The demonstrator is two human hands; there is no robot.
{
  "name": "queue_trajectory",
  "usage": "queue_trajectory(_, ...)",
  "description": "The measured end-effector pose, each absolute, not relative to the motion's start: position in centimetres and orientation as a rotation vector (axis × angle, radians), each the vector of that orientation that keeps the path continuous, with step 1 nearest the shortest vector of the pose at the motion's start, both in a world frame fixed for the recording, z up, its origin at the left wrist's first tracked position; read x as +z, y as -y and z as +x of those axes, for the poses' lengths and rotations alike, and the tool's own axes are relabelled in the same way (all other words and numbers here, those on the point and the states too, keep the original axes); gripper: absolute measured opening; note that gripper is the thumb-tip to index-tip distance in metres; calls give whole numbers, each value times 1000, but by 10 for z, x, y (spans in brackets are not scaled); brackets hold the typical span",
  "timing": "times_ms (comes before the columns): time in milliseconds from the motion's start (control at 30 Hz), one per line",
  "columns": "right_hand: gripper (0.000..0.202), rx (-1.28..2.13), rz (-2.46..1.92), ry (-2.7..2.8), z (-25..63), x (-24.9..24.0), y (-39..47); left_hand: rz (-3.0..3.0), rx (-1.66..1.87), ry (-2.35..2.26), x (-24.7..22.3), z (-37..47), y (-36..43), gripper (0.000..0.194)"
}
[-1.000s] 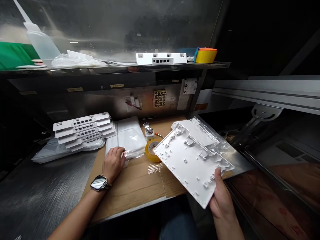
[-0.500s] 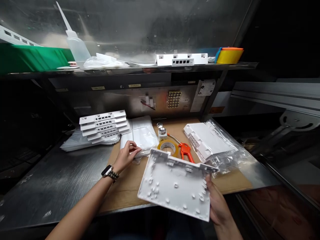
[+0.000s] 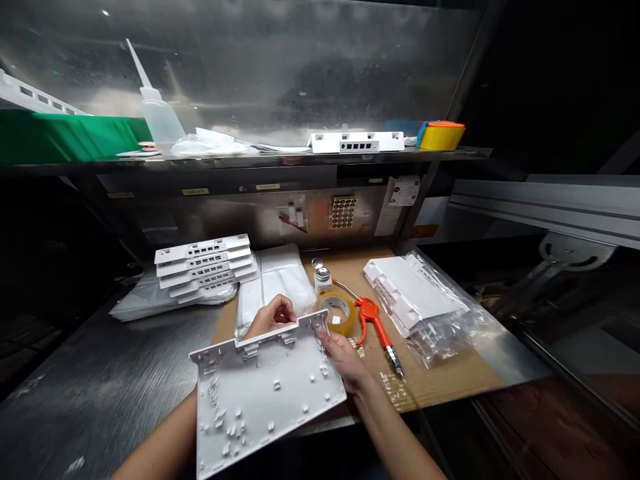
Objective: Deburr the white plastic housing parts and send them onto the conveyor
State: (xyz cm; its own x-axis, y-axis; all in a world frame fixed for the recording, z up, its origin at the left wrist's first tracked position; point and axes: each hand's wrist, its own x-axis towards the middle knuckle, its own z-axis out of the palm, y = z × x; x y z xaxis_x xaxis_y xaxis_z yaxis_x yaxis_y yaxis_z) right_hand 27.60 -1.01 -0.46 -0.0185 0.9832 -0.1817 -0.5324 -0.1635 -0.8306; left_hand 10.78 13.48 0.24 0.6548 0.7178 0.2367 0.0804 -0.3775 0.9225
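A white plastic housing (image 3: 280, 383) is held tilted in front of me, its inner side with small posts and clips facing me. My right hand (image 3: 345, 360) is closed on its right edge, thumb on the inner face. Behind the housing's upper edge, my left hand (image 3: 274, 315) has its fingers curled and pinched together; the housing hides its wrist, and what the fingers hold, if anything, cannot be made out. Just beyond that hand lies a stack of clear plastic bags (image 3: 275, 275). A roll of yellowish tape (image 3: 353, 320) lies right of the housing's top corner.
White housings (image 3: 205, 267) are stacked at left on more bags. An orange air gun (image 3: 370, 312) and a small pump bottle (image 3: 323, 280) occupy the middle. Bagged housings (image 3: 420, 293) lie at right. Above, a shelf (image 3: 280, 160) carries a squeeze bottle (image 3: 163, 120) and green bin (image 3: 70, 140).
The housing has moved left with my right hand and turned, now covering my left wrist. My left hand has shifted slightly right, away from the bags' front edge.
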Motion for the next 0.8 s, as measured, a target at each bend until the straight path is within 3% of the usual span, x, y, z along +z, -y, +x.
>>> queue_trajectory(233,65,1538,-993,632,299,-15,21,2140,991,-675,1,90,-145,22)
queue_trajectory(433,69,1474,-1023,568,316,-13,26,2339,1067,-835,16,88,-159,24)
queue_trajectory(533,75,1386,-1022,524,324,-4,33,2353,1124,-970,27,89,-161,35)
queue_trajectory(700,74,905,-1054,289,322,-6,73,2409,1035,-892,38,103,-147,39)
queue_trajectory(800,75,444,-1212,340,310,-30,101,2426,957,-771,42,122,-139,62)
